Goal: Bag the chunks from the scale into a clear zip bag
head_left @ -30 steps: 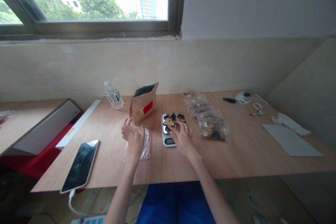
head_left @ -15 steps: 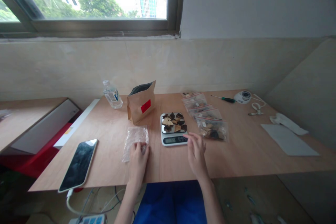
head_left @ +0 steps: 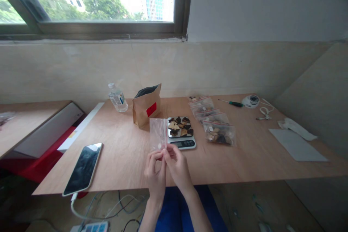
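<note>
A clear zip bag [head_left: 158, 132] is held up over the table, pinched at its lower corner. My left hand [head_left: 156, 172] grips it with closed fingers, and my right hand [head_left: 176, 165] pinches the same corner from the other side, the fingertips of both meeting there. Just behind the hands stands a white kitchen scale [head_left: 189, 143], partly covered by the bag and my right hand. Dried dark-and-tan slices [head_left: 179, 126], perhaps mushroom, lie spread on its plate. To the left of the scale's back, a brown paper pouch [head_left: 144, 108] with a red label stands with its top open.
Several filled zip bags [head_left: 219, 133] lie overlapping right of the scale. A water bottle [head_left: 117, 98] stands at the back left, a phone [head_left: 83, 168] at the front left. Toward the right are a screwdriver [head_left: 235, 103], a white dome camera [head_left: 250, 101] and a grey sheet [head_left: 297, 145].
My left hand has lifted the clear bag off the table and moved right. My right hand has left the scale's buttons and moved left to take hold of the bag too.
</note>
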Demonstrator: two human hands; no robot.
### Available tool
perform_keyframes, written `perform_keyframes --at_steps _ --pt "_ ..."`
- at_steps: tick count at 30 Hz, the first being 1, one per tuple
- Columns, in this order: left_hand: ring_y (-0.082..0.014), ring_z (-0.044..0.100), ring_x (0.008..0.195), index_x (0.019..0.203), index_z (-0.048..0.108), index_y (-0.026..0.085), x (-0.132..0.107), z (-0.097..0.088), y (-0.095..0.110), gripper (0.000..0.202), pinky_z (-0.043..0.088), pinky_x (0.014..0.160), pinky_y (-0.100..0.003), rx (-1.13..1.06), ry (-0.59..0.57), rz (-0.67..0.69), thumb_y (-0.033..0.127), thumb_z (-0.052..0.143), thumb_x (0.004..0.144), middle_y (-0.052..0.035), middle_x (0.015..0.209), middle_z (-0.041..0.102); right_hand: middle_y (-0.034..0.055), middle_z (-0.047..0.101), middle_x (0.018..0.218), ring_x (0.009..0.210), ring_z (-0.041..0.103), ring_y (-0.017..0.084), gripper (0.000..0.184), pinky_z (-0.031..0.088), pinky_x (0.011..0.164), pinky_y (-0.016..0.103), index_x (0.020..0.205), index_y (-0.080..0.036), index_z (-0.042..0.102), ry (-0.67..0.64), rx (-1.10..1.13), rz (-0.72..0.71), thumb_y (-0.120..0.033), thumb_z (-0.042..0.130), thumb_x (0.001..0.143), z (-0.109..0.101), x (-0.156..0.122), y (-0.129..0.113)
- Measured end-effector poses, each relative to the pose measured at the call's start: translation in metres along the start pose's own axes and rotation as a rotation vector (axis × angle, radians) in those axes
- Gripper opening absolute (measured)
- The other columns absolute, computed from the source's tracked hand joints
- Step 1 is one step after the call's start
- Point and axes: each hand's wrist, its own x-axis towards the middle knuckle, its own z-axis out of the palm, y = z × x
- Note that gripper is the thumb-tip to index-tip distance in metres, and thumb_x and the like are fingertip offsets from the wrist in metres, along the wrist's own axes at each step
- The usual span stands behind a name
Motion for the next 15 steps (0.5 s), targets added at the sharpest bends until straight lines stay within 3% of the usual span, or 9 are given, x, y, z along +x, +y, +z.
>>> perform_keyframes --at_steps 5,11,15 --pt "-0.0196 0.061 0.090 0.089 0.063 0.024 0.002 0.005 0.005 0.012 0.049 0.079 -0.032 -0.109 -0.067 -0.028 0.030 0.054 0.084 -0.0051 0.093 0.063 0.0082 0.070 0.101 0.093 0.065 0.022 0.032 0.052 0.082 0.032 0.100 -0.018 0.066 0.042 0.032 0.009 -0.042 0.054 0.084 -0.012 0.001 0.001" --pt "-0.0200 0.061 0.086 0.082 0.063 0.022 0.004 0.009 0.008 0.011 0.050 0.077 -0.033 -0.192 -0.126 -0.025 0.031 0.056 0.083 -0.0053 0.086 0.063 0.0080 0.071 0.097 0.090 0.066 0.022 0.028 0.053 0.079 0.033 0.094 -0.017 0.067 0.091 0.039 -0.004 -0.041 0.059 0.081 -0.020 0.001 -0.002" --pt "-0.0194 0.062 0.083 0.078 0.062 0.021 0.006 0.012 0.011 0.012 0.051 0.075 -0.031 -0.290 -0.158 -0.100 0.032 0.059 0.081 -0.0047 0.082 0.064 0.0079 0.071 0.098 0.090 0.066 0.022 0.028 0.053 0.080 0.032 0.090 -0.017 0.068 0.132 0.031 0.007 -0.042 0.059 0.081 -0.020 0.000 -0.004"
